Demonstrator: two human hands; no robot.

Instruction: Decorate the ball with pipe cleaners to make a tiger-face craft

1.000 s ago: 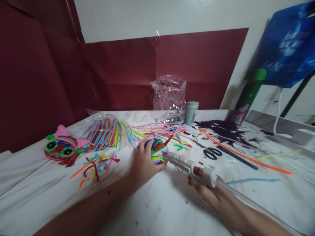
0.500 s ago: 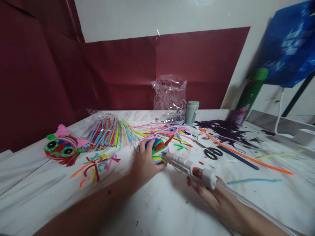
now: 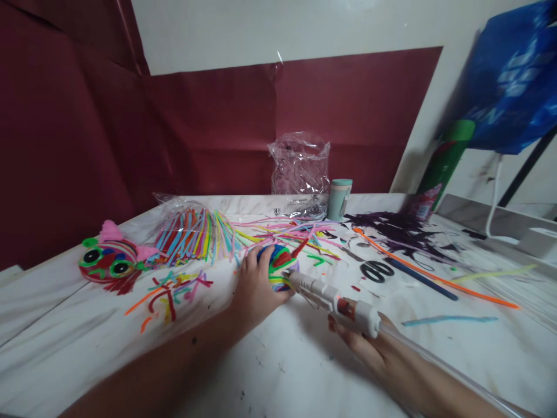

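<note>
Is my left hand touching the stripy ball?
Touching: the head view shows your left hand wrapped over the near left side of the stripy ball.

Dim indoor shot, cool greyish cast. Pale glare patch at top edge of wall (image 3: 282, 29), suggesting overhead light. Red paper (image 3: 209, 128) goes near black at far left. Small hard glints on clear bag (image 3: 300, 159), broader sheen on blue bag (image 3: 513, 81); wall darkens just left of the latter. Soft shadow on table (image 3: 278, 371) near glue gun (image 3: 322, 295) and right hand (image 3: 369, 345); left forearm (image 3: 165, 360) mostly in shade. Whole frame soft, fine detail smeared, purple strips (image 3: 400, 232) merging into a dark mass. Clear bag's print partly legible. Wide lens, stretching toward edges, forearms elongated.
</note>
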